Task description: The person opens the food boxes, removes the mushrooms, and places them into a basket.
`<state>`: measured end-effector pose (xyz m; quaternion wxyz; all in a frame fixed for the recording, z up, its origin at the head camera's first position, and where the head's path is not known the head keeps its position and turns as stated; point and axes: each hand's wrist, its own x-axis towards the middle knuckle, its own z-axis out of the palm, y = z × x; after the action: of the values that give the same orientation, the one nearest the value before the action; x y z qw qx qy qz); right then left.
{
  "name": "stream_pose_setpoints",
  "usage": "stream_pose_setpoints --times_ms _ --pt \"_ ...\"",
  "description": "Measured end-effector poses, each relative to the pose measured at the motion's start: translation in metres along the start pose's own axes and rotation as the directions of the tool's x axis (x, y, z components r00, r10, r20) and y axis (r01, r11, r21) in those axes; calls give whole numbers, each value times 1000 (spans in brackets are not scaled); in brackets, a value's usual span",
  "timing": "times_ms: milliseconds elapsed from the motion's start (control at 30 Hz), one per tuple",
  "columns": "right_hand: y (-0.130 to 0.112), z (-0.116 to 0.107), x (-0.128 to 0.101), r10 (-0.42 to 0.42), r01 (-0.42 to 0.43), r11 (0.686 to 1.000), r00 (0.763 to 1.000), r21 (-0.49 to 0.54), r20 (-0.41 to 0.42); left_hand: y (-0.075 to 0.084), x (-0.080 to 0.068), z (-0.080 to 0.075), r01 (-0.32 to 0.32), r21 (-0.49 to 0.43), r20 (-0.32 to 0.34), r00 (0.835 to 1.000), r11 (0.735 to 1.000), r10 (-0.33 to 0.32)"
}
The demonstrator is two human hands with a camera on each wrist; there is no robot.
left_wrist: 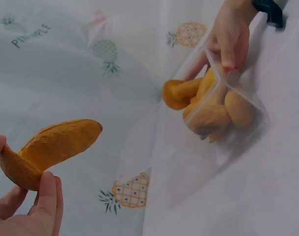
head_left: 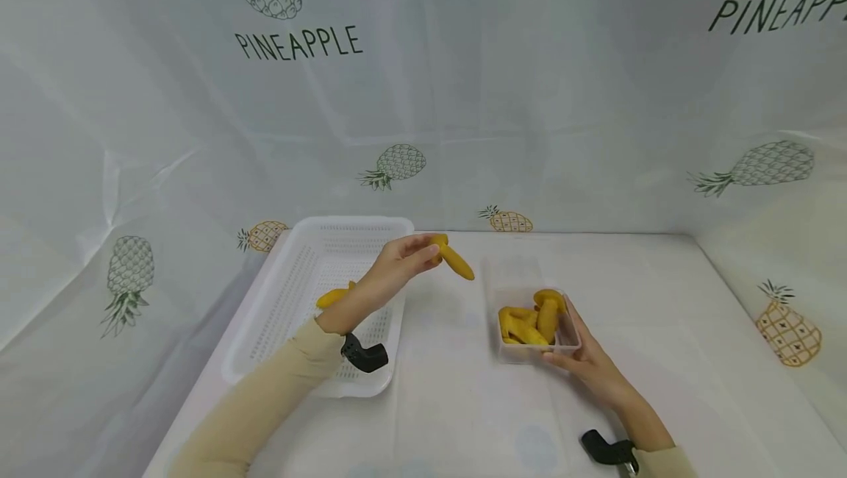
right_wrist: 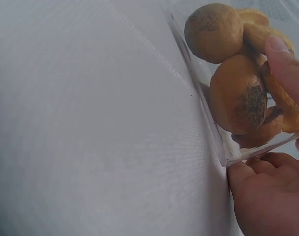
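Observation:
My left hand (head_left: 400, 261) pinches a yellow mushroom (head_left: 456, 263) by its cap, held up between the white basket and the clear box; its stem points down to the right in the head view. In the left wrist view, thumb and fingers press on the cap of this mushroom (left_wrist: 63, 142). My right hand (head_left: 590, 364) grips a clear plastic box (head_left: 529, 355) at its near right corner. Several yellow mushrooms (head_left: 523, 327) lie in the box, one with its cap above the rim. Dark patches mark some caps (right_wrist: 237, 96) in the right wrist view.
A white perforated basket (head_left: 265, 316) stands at the left of the white table (head_left: 463, 419). Inside it lies a yellow mushroom (head_left: 332, 297), partly hidden by my left forearm. Behind the table hangs a pineapple-printed sheet (head_left: 562, 110).

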<state>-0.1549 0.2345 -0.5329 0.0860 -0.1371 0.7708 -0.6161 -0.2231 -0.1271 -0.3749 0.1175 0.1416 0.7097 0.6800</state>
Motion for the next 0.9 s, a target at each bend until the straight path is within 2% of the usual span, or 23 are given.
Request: stream_pose_setpoints --times_ms 167,500,700,900 --pt "0 0 0 -10 10 1000 1000 23 8 5 -6 -16 5 -33 -37 999 999 -7" --pt "-1 1 1 -3 3 1000 1000 24 0 8 -25 -54 22 -23 -117 993 999 -25" --pt "-2 1 -1 2 -2 1000 1000 7 -4 -4 -37 -79 56 -16 -172 983 998 -58" --pt "0 1 1 9 -9 999 1000 31 6 -18 -48 -105 140 73 -184 975 987 -125"
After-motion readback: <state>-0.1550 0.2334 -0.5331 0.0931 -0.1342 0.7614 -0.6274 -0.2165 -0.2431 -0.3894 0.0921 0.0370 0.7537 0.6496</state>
